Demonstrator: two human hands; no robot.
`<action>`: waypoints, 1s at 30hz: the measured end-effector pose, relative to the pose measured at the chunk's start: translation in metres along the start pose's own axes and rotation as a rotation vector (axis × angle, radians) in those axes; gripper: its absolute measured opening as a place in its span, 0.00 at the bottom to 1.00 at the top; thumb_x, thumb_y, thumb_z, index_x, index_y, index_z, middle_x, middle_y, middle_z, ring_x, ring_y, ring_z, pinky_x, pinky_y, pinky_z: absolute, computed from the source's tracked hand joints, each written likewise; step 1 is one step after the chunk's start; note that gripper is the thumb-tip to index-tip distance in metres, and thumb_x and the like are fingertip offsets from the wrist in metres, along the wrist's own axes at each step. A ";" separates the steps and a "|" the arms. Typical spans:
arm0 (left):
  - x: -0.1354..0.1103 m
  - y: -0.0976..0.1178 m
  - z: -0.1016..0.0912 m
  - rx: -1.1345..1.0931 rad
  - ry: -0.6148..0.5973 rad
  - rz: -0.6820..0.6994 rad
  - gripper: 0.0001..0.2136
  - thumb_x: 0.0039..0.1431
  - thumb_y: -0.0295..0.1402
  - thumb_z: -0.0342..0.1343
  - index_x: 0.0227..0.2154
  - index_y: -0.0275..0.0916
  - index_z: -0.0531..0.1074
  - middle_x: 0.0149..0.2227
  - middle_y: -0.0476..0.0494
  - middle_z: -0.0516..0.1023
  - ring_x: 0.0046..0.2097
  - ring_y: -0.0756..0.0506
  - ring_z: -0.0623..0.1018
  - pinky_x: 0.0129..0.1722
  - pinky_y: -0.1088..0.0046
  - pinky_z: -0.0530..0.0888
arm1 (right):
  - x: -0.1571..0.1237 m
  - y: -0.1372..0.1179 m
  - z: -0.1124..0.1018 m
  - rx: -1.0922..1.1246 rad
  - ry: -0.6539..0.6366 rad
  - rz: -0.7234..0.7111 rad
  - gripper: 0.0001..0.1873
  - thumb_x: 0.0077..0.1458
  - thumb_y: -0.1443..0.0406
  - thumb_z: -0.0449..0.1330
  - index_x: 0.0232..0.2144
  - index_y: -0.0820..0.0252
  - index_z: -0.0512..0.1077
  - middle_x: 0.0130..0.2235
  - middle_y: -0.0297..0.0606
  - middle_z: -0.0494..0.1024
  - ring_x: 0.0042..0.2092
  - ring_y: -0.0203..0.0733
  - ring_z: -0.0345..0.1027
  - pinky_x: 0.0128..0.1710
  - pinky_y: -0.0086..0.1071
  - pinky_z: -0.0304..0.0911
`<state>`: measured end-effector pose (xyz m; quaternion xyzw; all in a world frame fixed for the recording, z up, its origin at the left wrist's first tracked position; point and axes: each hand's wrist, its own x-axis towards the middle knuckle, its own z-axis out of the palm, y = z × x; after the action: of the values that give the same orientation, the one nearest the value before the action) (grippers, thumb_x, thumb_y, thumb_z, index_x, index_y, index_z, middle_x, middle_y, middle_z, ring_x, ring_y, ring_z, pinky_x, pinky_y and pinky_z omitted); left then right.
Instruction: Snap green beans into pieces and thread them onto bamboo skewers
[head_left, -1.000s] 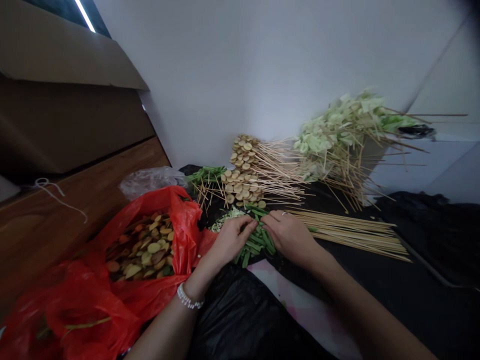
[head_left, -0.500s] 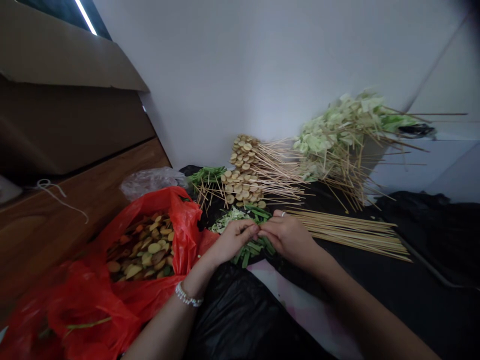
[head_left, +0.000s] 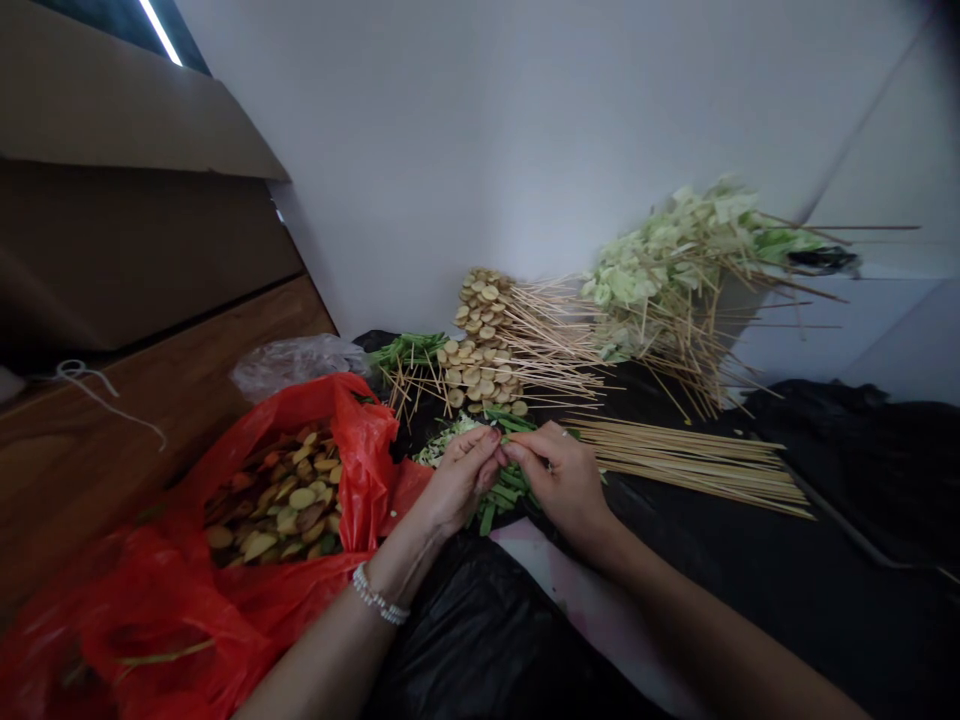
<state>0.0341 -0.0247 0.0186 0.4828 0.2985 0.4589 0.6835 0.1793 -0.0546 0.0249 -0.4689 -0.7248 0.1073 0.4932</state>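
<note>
My left hand (head_left: 465,480) and my right hand (head_left: 559,480) sit close together above a heap of cut green bean pieces (head_left: 506,490), with the fingertips curled and almost meeting. Whether the fingers pinch something small is hidden. Shredded pale cabbage (head_left: 450,447) lies just beyond my left hand. A bundle of bare bamboo skewers (head_left: 690,465) lies to the right of my right hand. A pearl bracelet (head_left: 381,597) circles my left wrist.
An open red plastic bag (head_left: 367,470) of sliced yellow-orange pieces lies to the left. Skewered round slices (head_left: 480,350) and skewered pale greens (head_left: 660,270) are piled against a white wall (head_left: 487,150). Black plastic sheeting (head_left: 465,640) covers the surface; a wooden board (head_left: 150,420) and cardboard box (head_left: 127,250) stand left.
My left hand's fingers have turned upward and parted slightly from my right hand's fingertips. The whole view has shifted a little, so the scene sits slightly further left.
</note>
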 end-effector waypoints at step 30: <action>-0.002 -0.004 -0.009 0.967 -0.031 0.304 0.11 0.62 0.31 0.41 0.22 0.40 0.56 0.22 0.54 0.56 0.26 0.51 0.60 0.27 0.74 0.56 | 0.000 0.012 -0.006 -0.441 -0.158 -0.311 0.12 0.63 0.69 0.52 0.30 0.60 0.73 0.29 0.37 0.74 0.34 0.41 0.64 0.37 0.32 0.56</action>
<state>0.0272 -0.0232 0.0118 0.7889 0.3930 0.3553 0.3113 0.1912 -0.0499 0.0201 -0.4383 -0.8302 -0.0938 0.3315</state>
